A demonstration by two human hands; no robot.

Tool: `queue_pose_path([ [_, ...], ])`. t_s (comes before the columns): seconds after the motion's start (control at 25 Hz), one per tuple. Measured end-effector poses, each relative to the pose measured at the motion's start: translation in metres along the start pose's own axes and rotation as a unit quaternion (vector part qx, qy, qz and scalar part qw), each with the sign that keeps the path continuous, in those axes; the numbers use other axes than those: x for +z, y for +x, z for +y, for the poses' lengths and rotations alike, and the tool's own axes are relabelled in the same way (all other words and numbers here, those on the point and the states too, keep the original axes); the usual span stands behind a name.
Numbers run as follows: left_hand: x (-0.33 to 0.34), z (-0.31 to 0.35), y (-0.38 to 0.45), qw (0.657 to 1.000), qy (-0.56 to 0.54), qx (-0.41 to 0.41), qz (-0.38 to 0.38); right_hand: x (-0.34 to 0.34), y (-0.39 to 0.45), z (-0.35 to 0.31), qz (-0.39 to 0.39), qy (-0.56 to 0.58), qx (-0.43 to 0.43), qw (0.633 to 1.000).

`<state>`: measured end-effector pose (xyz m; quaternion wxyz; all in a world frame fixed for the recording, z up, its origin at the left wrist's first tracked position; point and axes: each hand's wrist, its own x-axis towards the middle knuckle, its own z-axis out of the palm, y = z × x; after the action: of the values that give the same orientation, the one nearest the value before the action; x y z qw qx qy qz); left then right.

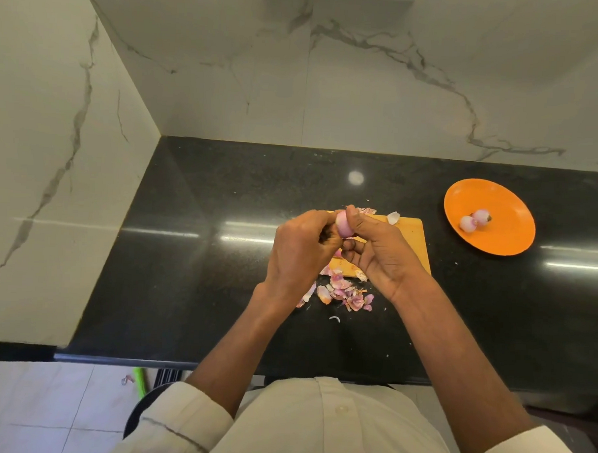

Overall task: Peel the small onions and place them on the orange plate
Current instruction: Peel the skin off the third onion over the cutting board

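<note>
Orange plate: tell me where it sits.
Head view: the orange plate sits far right on the black counter, right of the cutting board.

Black counter (192, 290): wooden board (410, 238), orange plate (503, 231), onion skins (342, 293).

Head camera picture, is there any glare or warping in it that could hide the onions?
Head view: ceiling lights streak the glossy black stone counter, clear of the two peeled pale-purple onions on the round orange plate; wide-angle warping bends the edges only; the onion in hand looks sharp.
</note>
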<state>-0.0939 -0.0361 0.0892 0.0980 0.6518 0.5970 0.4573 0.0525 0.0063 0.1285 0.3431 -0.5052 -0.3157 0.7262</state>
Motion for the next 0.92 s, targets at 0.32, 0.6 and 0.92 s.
queue_pose_path([
  [0.32, 0.018, 0.019, 0.003, 0.973, -0.171, -0.155, 0.021, -0.028, -0.004, -0.022, -0.061, 0.042, 0.06, 0.995],
  [0.6, 0.031, 0.03, -0.01, 0.967, -0.192, -0.163, 0.028, -0.042, 0.004, -0.021, -0.041, -0.007, 0.054, 0.998],
  [0.92, 0.038, 0.052, -0.005, 0.971, -0.101, -0.207, 0.057, -0.046, 0.003, -0.023, -0.041, -0.115, -0.01, 0.992],
])
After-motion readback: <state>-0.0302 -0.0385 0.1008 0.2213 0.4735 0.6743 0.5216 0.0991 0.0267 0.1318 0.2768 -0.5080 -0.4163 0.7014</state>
